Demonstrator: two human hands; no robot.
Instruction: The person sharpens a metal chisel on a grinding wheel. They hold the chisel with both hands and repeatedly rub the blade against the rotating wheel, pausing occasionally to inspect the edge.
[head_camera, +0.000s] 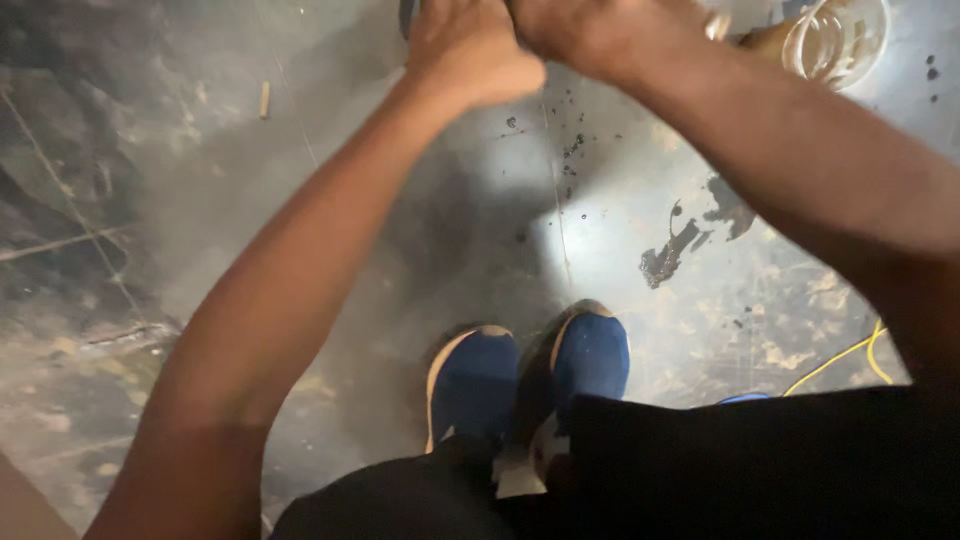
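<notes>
Above the pair of blue shoes (530, 375), at the top edge of the view, the left hand (470, 45) and the right hand (590, 30) meet, knuckles close together. A dark rounded object (408, 14) shows just beside the left hand, cut off by the frame edge; what it is cannot be told. The left grip looks curled closed over something, though the fingers are hidden and what it holds cannot be told. The right grip is likewise cut off, so its opening cannot be told. Both forearms stretch forward from the body, the left rising from the lower left, the right crossing in from the right. Right of the hands, farther from the shoes, a clear plastic cup (835, 40) lies on the stained grey floor (620, 200). A yellow cord (840, 358) lies right of the shoes.
</notes>
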